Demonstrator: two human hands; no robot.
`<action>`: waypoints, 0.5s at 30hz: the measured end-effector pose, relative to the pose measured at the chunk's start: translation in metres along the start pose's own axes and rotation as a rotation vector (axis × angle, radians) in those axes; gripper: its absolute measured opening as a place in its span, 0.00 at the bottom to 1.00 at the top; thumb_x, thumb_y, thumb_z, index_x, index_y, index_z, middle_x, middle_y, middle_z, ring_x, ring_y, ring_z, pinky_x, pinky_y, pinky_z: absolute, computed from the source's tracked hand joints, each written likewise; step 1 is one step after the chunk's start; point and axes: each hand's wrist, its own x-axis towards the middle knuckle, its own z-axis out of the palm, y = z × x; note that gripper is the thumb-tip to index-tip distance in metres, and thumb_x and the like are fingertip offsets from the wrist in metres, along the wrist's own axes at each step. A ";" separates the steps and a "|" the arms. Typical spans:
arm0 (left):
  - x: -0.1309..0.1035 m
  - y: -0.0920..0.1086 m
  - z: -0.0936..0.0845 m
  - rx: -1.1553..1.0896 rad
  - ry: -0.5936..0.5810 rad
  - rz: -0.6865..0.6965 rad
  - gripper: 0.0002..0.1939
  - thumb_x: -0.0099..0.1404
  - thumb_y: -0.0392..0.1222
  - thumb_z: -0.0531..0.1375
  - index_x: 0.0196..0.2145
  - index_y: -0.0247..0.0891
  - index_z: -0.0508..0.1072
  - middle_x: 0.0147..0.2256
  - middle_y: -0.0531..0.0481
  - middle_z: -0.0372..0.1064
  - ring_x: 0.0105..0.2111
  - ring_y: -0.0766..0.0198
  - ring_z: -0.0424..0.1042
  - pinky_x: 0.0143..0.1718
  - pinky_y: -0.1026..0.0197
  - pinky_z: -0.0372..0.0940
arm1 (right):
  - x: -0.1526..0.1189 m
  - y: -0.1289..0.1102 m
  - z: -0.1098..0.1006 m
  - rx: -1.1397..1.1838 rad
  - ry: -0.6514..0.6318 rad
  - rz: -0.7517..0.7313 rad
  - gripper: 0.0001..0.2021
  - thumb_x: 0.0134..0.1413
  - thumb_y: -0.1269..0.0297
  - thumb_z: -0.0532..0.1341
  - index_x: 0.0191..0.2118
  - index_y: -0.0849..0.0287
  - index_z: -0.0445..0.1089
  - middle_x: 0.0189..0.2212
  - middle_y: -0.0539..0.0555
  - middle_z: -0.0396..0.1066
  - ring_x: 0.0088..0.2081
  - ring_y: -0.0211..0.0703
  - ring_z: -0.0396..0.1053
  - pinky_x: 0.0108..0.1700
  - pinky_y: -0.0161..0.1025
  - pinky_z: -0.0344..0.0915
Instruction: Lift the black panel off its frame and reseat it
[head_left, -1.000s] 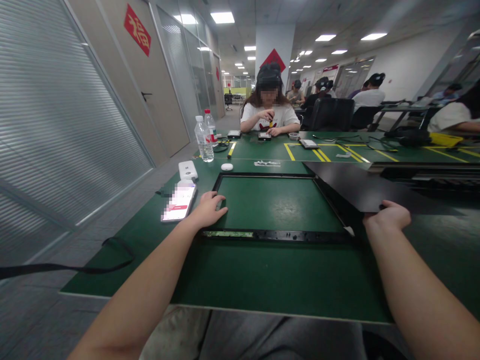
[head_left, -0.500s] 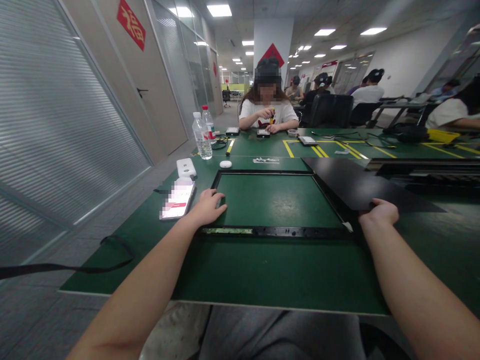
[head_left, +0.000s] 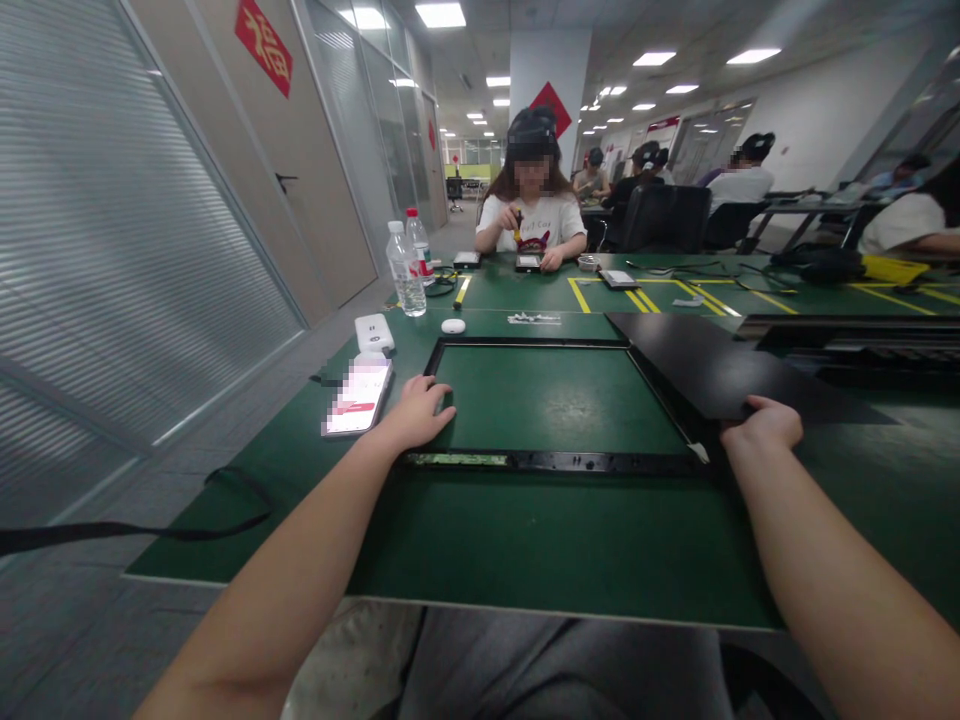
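A thin black rectangular frame, like a monitor bezel, lies flat on the green table, with a green strip along its near bar. My left hand is closed over the frame's left bar, covering part of it. To the right, my right hand pinches the near edge of a dark flat panel. This panel is tilted beside the frame's right side, its far left corner close to the frame's far right corner. A small white tab shows at the frame's near right corner.
Left of the frame are a phone, a white power bank and a white earbud case. Two water bottles stand behind them. Long black parts lie at right. Across the table, a person holds a yellow-and-black tool.
My hands, the frame and the panel keep nearly the same places; the view has shifted slightly. The person opposite has moved the tool and one hand a little to the left.
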 end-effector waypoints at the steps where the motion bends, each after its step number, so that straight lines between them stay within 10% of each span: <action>1: 0.000 0.000 0.000 0.000 -0.001 0.000 0.26 0.72 0.50 0.62 0.62 0.35 0.79 0.70 0.27 0.67 0.74 0.29 0.59 0.74 0.31 0.55 | -0.002 -0.001 0.001 0.001 0.011 0.005 0.16 0.41 0.84 0.58 0.36 0.58 0.66 0.46 0.52 0.74 0.40 0.37 0.75 0.37 0.33 0.77; 15: -0.001 0.005 -0.002 0.017 -0.034 -0.016 0.28 0.74 0.50 0.61 0.65 0.33 0.78 0.71 0.27 0.65 0.75 0.31 0.56 0.76 0.34 0.53 | -0.008 -0.002 0.005 0.099 -0.180 0.065 0.15 0.44 0.84 0.55 0.35 0.56 0.64 0.36 0.48 0.72 0.30 0.33 0.71 0.32 0.30 0.75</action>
